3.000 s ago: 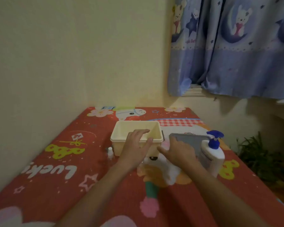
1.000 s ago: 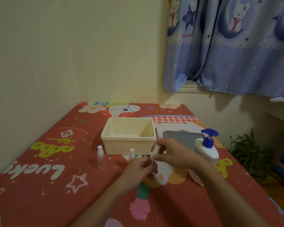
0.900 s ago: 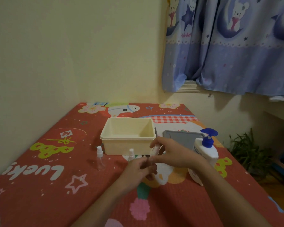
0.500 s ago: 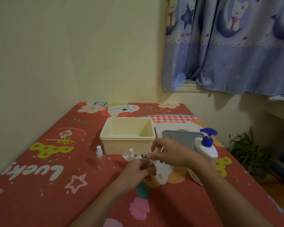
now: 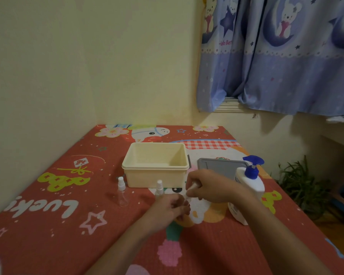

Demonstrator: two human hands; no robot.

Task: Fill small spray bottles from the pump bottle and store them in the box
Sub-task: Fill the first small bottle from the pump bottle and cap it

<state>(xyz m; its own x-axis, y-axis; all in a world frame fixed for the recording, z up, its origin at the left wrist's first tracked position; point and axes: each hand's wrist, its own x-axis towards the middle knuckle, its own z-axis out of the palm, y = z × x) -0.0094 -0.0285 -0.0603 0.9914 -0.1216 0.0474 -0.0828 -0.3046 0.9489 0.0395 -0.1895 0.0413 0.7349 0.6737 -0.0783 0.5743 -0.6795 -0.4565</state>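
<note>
A cream plastic box (image 5: 155, 175) stands open in the middle of the red patterned mat. Two small clear spray bottles stand in front of it: one (image 5: 122, 192) at the left, another (image 5: 159, 188) just behind my left hand. My left hand (image 5: 172, 210) is closed around the body of a third small spray bottle, mostly hidden. My right hand (image 5: 210, 185) pinches that bottle's white spray cap (image 5: 193, 186) from above. The white pump bottle (image 5: 248, 187) with a blue pump head stands to the right of my right hand.
A grey lid (image 5: 220, 165) lies flat behind the pump bottle, right of the box. Walls close the mat's left and far sides. A blue curtain (image 5: 276, 56) hangs at the upper right, and a green plant (image 5: 304, 185) sits below the mat's right edge.
Three seconds ago both hands were at the box. Now they hold a small spray bottle between them in front of it, and over the last second the right hand turns slightly at the cap.
</note>
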